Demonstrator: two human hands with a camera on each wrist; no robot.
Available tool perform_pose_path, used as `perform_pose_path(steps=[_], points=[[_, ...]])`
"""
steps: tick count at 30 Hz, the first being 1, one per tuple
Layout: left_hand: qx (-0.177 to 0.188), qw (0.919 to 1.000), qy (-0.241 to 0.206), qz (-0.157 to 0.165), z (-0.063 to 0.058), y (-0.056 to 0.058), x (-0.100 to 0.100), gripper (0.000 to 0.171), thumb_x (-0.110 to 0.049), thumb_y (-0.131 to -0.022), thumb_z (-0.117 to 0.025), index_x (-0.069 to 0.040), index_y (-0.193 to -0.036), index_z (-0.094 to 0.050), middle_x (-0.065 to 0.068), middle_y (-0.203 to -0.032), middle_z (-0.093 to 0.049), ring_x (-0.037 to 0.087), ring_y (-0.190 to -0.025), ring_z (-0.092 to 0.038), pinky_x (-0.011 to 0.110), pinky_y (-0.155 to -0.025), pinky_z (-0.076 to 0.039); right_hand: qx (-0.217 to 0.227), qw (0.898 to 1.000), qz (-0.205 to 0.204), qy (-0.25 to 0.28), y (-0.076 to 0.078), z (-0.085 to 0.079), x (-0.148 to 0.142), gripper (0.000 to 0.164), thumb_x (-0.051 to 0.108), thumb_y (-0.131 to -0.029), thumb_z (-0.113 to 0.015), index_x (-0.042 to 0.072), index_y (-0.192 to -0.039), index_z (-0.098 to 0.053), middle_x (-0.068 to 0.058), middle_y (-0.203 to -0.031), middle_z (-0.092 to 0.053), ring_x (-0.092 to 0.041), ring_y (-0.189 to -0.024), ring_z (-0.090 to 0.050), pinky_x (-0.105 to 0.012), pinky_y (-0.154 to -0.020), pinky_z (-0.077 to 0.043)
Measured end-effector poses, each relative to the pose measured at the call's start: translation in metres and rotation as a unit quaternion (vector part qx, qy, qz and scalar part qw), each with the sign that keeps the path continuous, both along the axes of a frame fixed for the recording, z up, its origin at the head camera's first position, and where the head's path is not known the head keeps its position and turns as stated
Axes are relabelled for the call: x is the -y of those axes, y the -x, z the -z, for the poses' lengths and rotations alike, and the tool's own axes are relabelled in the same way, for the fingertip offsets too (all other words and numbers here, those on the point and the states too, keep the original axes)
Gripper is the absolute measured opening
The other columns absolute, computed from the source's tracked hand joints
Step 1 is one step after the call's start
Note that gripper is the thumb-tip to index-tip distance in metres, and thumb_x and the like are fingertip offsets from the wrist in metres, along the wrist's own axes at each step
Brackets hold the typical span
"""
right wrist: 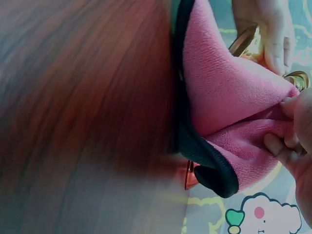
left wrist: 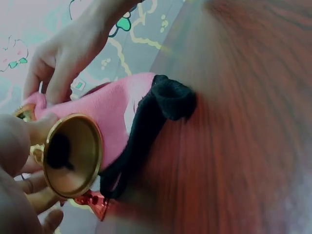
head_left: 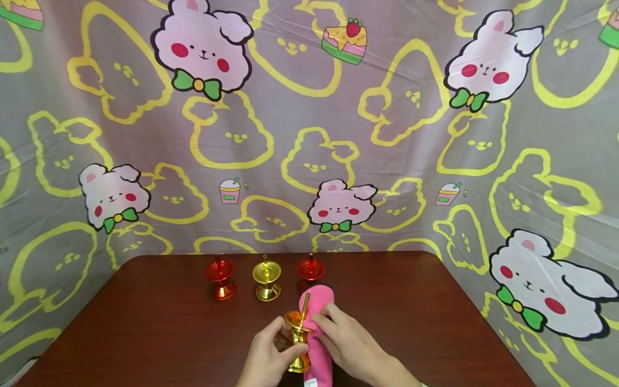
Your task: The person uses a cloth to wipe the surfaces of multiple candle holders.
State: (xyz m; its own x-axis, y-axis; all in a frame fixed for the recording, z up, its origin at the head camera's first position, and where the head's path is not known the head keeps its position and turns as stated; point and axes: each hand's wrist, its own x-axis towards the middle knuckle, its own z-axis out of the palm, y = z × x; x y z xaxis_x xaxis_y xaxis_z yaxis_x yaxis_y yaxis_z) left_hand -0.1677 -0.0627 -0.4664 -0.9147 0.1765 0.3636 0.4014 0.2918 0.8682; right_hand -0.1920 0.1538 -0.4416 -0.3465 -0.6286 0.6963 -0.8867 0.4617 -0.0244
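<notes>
Near the front of the table, my left hand [head_left: 267, 350] grips a shiny gold candle holder [head_left: 299, 364] by its stem, thumb and fingers around it. The holder has a shallow dish with a thin upright tube, and its hollow base [left wrist: 83, 165] faces the left wrist camera. My right hand [head_left: 352, 346] pinches a pink cloth [head_left: 319, 361] against the dish's right side. Soft pile and dark edging [right wrist: 214, 165] show on the cloth in the right wrist view, where the right fingers [right wrist: 275, 145] bunch it into folds. The cloth hides part of the holder.
Farther back on the brown table [head_left: 159, 322] stand a red candle holder [head_left: 223, 289], a gold one [head_left: 267, 290] and another red one [head_left: 311, 269], partly behind the cloth. A patterned curtain [head_left: 271, 134] hangs around the table's back and sides.
</notes>
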Motion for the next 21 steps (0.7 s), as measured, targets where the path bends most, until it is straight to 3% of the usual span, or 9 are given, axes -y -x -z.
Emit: perform_pose_path(steps=[4,7,11,16,19,21], points=[[-0.03,0.9978,0.053,-0.026,-0.004,-0.001,-0.002,0.03,-0.036,-0.076,-0.087,-0.021,-0.093,-0.066,-0.012,-0.082,-0.069,0.003,-0.07,-0.063,0.025,-0.064,-0.05,-0.031,0.999,0.012,-0.006,0.001,0.001,0.001,0.018,0.009,-0.092,-0.07,0.013,-0.109,-0.066,0.004,-0.094,-0.047,-0.004,-0.075,-0.052,-0.011,-0.067,-0.042],[-0.091,0.9867,0.111,-0.076,-0.004,-0.001,-0.006,0.031,-0.038,-0.072,-0.089,-0.026,-0.09,-0.066,-0.018,-0.081,-0.067,-0.001,-0.069,-0.062,0.026,-0.068,-0.043,-0.048,0.999,0.022,-0.003,0.002,0.003,0.001,0.012,0.011,-0.096,-0.066,0.011,-0.107,-0.067,0.004,-0.09,-0.046,-0.004,-0.071,-0.048,-0.009,-0.064,-0.039],[-0.191,0.9507,0.19,-0.153,-0.001,0.001,-0.013,0.038,-0.039,-0.064,-0.093,-0.027,-0.084,-0.062,-0.019,-0.076,-0.059,0.0,-0.066,-0.055,0.029,-0.067,-0.033,-0.062,0.997,0.035,0.009,0.003,0.006,0.001,0.016,0.016,-0.103,-0.056,0.01,-0.108,-0.069,0.003,-0.088,-0.046,-0.005,-0.069,-0.048,-0.009,-0.062,-0.04],[-0.281,0.9076,0.247,-0.19,0.004,0.006,-0.018,0.046,-0.041,-0.059,-0.093,-0.022,-0.083,-0.059,-0.013,-0.073,-0.054,0.006,-0.064,-0.054,0.029,-0.066,-0.029,-0.074,0.996,0.054,0.019,0.002,0.008,0.002,0.019,0.02,-0.104,-0.053,0.01,-0.105,-0.07,0.004,-0.086,-0.046,-0.007,-0.066,-0.048,-0.011,-0.059,-0.041],[-0.311,0.8897,0.27,-0.197,0.007,0.009,-0.02,0.048,-0.041,-0.059,-0.093,-0.02,-0.086,-0.06,-0.011,-0.073,-0.053,0.008,-0.063,-0.053,0.03,-0.067,-0.029,-0.074,0.995,0.068,0.024,0.001,0.009,0.002,0.009,0.016,-0.1,-0.061,0.011,-0.101,-0.069,0.003,-0.085,-0.046,-0.007,-0.063,-0.047,-0.012,-0.056,-0.04],[-0.319,0.884,0.278,-0.199,0.008,0.01,-0.021,0.048,-0.041,-0.059,-0.093,-0.02,-0.088,-0.062,-0.01,-0.074,-0.052,0.009,-0.063,-0.053,0.031,-0.067,-0.029,-0.068,0.994,0.077,0.026,-0.001,0.01,0.003,0.007,0.014,-0.095,-0.066,0.011,-0.101,-0.069,0.003,-0.084,-0.046,-0.008,-0.062,-0.046,-0.012,-0.055,-0.039]])
